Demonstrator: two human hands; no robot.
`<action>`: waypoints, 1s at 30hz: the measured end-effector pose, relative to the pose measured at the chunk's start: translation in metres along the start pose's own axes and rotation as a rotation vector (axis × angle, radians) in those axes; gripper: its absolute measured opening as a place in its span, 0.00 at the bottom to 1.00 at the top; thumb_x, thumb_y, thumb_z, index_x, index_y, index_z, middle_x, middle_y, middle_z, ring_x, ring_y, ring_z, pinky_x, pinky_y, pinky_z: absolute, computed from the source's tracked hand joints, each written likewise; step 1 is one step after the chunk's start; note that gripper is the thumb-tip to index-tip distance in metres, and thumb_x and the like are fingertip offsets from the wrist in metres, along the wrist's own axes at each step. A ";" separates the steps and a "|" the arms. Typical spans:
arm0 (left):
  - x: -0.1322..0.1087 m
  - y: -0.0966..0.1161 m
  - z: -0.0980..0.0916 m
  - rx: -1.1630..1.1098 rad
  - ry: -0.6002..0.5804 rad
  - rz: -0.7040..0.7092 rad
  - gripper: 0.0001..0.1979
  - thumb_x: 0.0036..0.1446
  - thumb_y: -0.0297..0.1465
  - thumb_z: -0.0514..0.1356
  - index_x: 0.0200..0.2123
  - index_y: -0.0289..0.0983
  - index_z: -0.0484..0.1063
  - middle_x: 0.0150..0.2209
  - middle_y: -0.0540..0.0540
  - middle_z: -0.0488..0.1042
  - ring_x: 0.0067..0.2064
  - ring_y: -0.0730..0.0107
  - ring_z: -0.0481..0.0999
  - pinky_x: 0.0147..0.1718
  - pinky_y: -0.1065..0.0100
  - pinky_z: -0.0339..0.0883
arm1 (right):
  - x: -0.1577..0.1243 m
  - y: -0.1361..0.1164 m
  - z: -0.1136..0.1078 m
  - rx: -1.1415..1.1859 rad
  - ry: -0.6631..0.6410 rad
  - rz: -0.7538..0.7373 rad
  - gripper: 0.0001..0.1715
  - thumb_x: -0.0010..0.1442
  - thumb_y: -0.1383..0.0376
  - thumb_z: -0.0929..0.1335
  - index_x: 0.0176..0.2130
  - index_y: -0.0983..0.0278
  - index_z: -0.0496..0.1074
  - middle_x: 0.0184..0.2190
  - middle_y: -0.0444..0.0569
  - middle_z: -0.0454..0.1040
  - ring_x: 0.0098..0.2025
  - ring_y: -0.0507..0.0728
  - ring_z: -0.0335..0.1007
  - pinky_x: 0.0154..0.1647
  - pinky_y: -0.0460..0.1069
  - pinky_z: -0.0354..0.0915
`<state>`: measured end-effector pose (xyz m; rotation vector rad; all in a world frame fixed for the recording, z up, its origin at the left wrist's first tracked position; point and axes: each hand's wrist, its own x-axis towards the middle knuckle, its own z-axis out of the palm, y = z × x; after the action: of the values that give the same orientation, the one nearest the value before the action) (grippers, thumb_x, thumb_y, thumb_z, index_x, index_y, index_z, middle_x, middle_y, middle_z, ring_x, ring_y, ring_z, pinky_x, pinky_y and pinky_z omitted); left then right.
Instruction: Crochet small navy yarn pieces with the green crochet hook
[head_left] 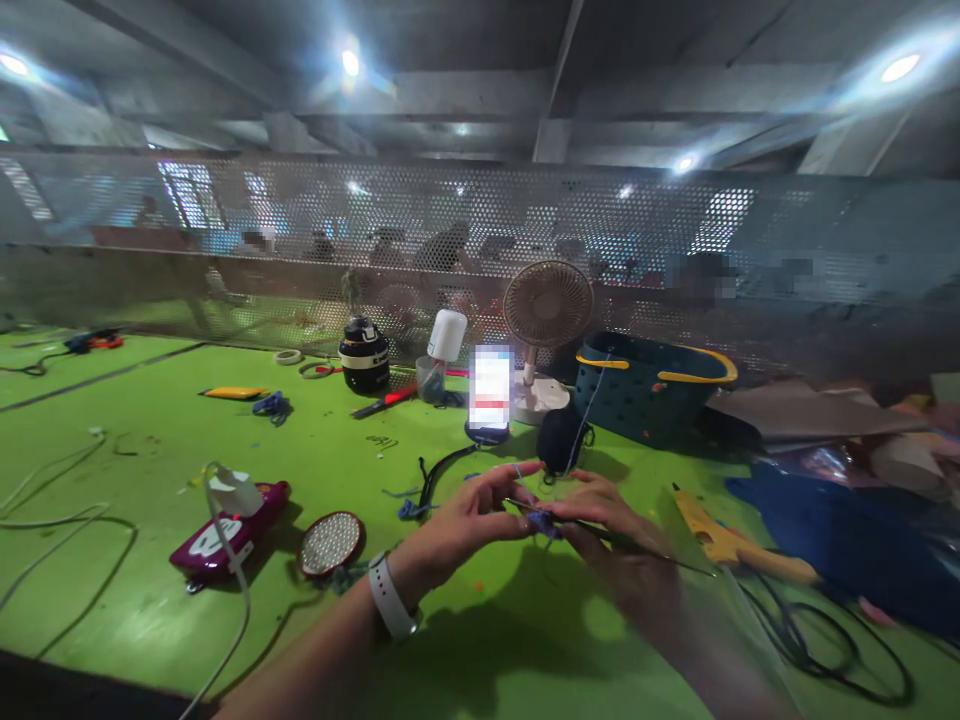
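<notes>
My left hand [486, 508] pinches a small blue-purple crochet piece [544, 522] between thumb and fingers, its index finger stretched forward with yarn by it. My right hand [626, 545] grips a thin metal crochet hook [679, 563], whose tip reaches the piece from the right. The two hands almost meet above the green table. Just beyond them sits a dark ball of yarn [559, 440]. A light yarn strand [594, 397] runs down from the basket's rim toward my hands. The stitches are too small to make out.
A lit phone [490, 390] stands ahead, near a fan [548, 305] and a dark basket [637, 400] with yellow handles. A yellow glue gun [735, 540] and its cable lie right. A purple power bank-like case [229, 530] and a round studded object [331, 543] lie left.
</notes>
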<state>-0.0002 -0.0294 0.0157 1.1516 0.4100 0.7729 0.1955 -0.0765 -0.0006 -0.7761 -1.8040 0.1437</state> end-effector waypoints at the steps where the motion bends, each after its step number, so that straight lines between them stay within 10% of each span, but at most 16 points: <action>1: 0.000 0.001 0.001 0.007 0.010 0.016 0.28 0.47 0.27 0.71 0.54 0.38 0.73 0.37 0.48 0.76 0.41 0.69 0.75 0.44 0.66 0.65 | 0.000 -0.001 0.001 0.013 0.010 0.021 0.11 0.62 0.67 0.70 0.44 0.52 0.76 0.34 0.41 0.81 0.36 0.55 0.76 0.57 0.60 0.61; 15: 0.003 -0.014 0.005 -0.140 0.061 -0.026 0.37 0.44 0.23 0.73 0.58 0.42 0.68 0.29 0.52 0.79 0.32 0.75 0.77 0.41 0.68 0.66 | -0.003 -0.005 0.009 0.169 0.193 0.312 0.03 0.58 0.59 0.73 0.35 0.52 0.81 0.33 0.43 0.82 0.38 0.57 0.77 0.54 0.57 0.69; 19: 0.001 -0.008 0.005 -0.087 0.040 0.040 0.26 0.49 0.33 0.71 0.52 0.37 0.74 0.35 0.46 0.80 0.39 0.70 0.77 0.45 0.65 0.64 | 0.001 -0.009 0.006 0.182 0.133 0.358 0.05 0.58 0.58 0.73 0.34 0.54 0.81 0.33 0.45 0.82 0.40 0.59 0.78 0.57 0.60 0.67; 30: 0.001 -0.010 0.019 -0.085 0.203 0.086 0.38 0.47 0.29 0.72 0.61 0.37 0.64 0.30 0.50 0.80 0.36 0.72 0.77 0.45 0.65 0.66 | -0.005 -0.008 0.012 -0.113 0.170 0.062 0.11 0.62 0.68 0.70 0.42 0.54 0.77 0.38 0.44 0.81 0.40 0.56 0.78 0.61 0.60 0.62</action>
<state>0.0164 -0.0430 0.0137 1.0198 0.4939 0.9778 0.1822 -0.0822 -0.0050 -0.8973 -1.6383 0.0156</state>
